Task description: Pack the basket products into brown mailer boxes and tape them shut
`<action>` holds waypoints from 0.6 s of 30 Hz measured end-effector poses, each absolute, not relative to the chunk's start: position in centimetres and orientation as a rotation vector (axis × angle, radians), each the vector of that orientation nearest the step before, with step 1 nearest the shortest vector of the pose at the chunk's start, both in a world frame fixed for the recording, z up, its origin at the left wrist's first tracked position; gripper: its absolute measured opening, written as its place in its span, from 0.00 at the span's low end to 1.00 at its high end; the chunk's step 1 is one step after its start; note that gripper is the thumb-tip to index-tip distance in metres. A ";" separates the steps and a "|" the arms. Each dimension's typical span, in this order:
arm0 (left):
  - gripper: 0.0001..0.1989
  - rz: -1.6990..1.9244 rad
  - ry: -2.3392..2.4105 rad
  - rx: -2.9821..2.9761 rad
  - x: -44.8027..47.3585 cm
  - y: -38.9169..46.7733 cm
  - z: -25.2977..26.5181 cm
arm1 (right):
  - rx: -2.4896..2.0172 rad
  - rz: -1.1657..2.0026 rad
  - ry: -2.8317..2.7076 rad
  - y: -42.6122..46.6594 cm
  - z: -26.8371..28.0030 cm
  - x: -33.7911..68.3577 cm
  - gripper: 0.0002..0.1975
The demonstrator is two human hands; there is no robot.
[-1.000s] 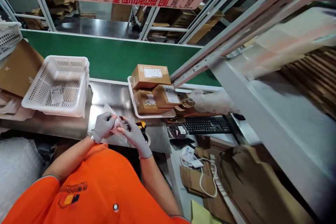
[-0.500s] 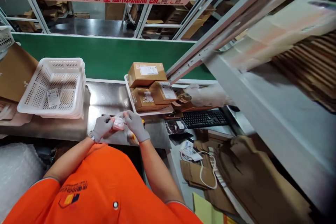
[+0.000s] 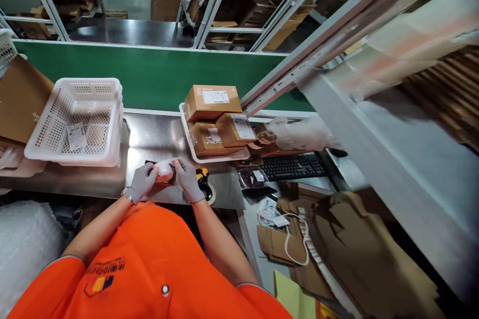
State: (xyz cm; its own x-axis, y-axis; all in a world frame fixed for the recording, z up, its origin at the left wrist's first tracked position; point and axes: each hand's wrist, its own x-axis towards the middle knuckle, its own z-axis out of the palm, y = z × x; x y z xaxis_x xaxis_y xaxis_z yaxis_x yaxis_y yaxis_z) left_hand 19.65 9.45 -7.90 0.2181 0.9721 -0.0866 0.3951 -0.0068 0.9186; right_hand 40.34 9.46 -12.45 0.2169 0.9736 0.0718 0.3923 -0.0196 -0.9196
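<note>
Since half a second ago both hands have dropped slightly toward the steel worktop (image 3: pixel 157 134), and the small pale packet (image 3: pixel 163 168) now sits lower between them; the yellow-black scanner (image 3: pixel 204 183), earlier covered by the right hand, shows again. Far left: flat brown cardboard (image 3: pixel 18 99), then stacked white perforated baskets (image 3: pixel 77 119) with a paper tag inside. Left hand (image 3: pixel 142 183), grey glove, watch at wrist, fingers curled narrow round the packet's left end. The packet is pinched between both hands just above the worktop's near edge, fingertips on its top, thumbs hidden beneath. Right hand (image 3: pixel 187 179), grey glove, fingers closed on the packet's right end. The scanner lies just right of that hand. Behind it is a white tray (image 3: pixel 219 158) with three labelled brown boxes (image 3: pixel 212 101). Further right: black keyboard (image 3: pixel 295 166), loose cardboard scraps (image 3: pixel 355 249), metal shelf frame (image 3: pixel 337 25).
</note>
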 end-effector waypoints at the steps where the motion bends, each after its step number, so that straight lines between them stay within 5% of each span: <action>1: 0.13 0.790 1.313 1.599 19.7 9.4 -7.9 | -1.563 0.790 -1.313 9.4 -12.4 40.3 0.21; 10: 0.12 0.448 1.366 1.874 19.2 11.1 -10.2 | -1.639 0.849 -1.779 8.6 -13.8 40.1 0.08; 18: 0.15 0.056 1.329 2.156 20.8 12.6 -11.2 | -1.679 0.832 -1.198 5.9 -17.9 44.1 0.18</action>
State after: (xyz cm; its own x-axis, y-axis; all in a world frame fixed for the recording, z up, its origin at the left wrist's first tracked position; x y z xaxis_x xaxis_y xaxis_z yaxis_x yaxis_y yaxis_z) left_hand 20.83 12.60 -11.20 0.4982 0.8253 -0.2658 0.8001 -0.3195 0.5076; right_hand 44.06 5.89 -17.91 0.3085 0.9508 -0.0261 0.3566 -0.1411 -0.9235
